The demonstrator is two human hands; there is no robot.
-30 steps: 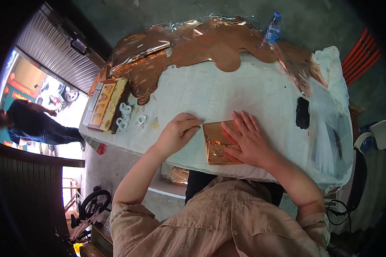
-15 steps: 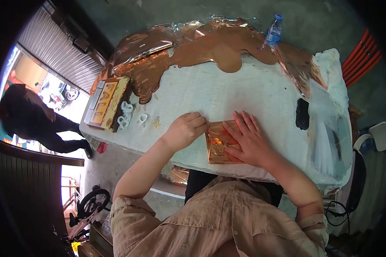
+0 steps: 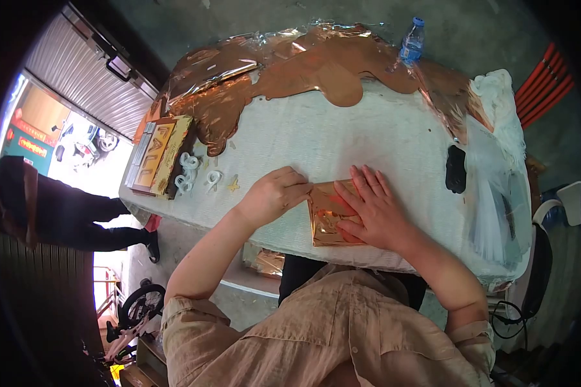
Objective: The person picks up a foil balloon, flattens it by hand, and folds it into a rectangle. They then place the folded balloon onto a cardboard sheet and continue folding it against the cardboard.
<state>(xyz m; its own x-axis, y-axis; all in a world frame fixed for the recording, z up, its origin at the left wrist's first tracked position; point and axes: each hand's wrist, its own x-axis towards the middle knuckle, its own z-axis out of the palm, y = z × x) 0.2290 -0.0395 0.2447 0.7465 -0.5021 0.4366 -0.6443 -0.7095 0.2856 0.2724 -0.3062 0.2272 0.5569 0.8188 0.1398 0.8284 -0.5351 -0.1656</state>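
A square, shiny stack of copper-coloured foil sheets (image 3: 326,226) lies near the front edge of the white-covered table. My right hand (image 3: 371,216) rests flat on it, fingers spread. At its upper left corner, my left hand (image 3: 279,193) is closed in a pinch on the foil, and the fingertips hide the exact grip. Left of that hand lie a small yellowish star-shaped piece (image 3: 233,184) and a white coiled ring (image 3: 213,178).
Large copper foil sheets (image 3: 329,68) cover the table's far side, beside a water bottle (image 3: 412,42). Flat boxes (image 3: 163,155) are stacked at left. A black object (image 3: 456,169) and clear plastic bags (image 3: 487,200) lie at right. Another person (image 3: 64,203) stands by the doorway.
My left hand has shifted very slightly left at the foil's corner. My right hand has stayed in place. The person by the doorway has moved lower in the view.
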